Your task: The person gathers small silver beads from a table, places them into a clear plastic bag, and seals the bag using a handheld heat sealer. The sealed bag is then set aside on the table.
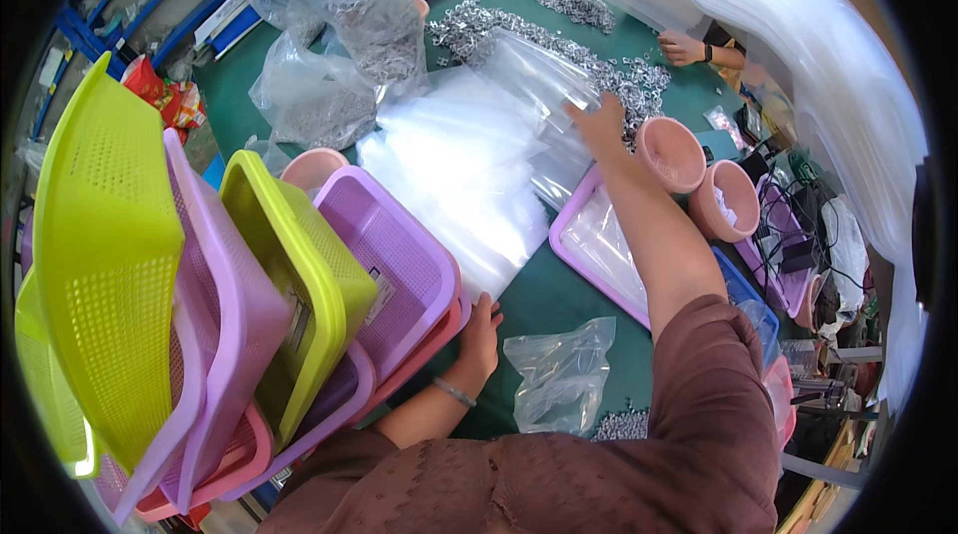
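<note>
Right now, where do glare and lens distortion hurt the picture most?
Head view: bright glare washes out the middle of the plastic sheets, near the left hand; head view: fisheye bending is strongest toward the black rim, where the tall lime basket looks bowed.

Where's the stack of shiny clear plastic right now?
In the head view, the stack of shiny clear plastic lies mid-table, right of a purple basket and left of a purple tray, with the left hand at its near corner.
</note>
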Tool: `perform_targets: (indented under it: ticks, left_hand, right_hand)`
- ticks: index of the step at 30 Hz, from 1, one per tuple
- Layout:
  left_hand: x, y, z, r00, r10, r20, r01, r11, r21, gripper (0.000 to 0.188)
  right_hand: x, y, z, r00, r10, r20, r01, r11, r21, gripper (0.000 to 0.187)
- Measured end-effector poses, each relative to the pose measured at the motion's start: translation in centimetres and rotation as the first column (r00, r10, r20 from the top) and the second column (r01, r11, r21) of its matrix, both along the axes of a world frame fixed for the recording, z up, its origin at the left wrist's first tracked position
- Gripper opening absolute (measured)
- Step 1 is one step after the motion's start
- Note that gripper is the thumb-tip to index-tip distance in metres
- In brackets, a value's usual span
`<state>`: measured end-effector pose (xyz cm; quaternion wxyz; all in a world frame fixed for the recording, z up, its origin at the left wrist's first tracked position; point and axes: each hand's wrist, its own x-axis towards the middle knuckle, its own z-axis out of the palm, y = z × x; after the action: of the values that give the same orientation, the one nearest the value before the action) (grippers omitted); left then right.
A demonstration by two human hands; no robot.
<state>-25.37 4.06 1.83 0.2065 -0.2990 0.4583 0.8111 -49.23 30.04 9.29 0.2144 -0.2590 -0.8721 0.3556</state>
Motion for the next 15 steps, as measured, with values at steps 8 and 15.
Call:
perform_targets:
  ticks: [8, 15]
  left_hand:
    - [0.4, -0.6, -0.5, 0.995, -0.022, -0.101, 0.024, 0.999, 0.021, 0.035]
    - [0.6, -0.3, -1.0, 0.998, 0.025, -0.062, -0.024, 0.999, 0.033, 0.034]
  right_hand:
    - [-3.3, 1.9, 0.3, 0.996, 0.021, 0.083, -0.024, 0.999, 0.044, 0.080]
    - [-3.4, -2.3, -1.4, 0.861, 0.434, 0.265, -0.476, 0.872, 0.118, 0.048]
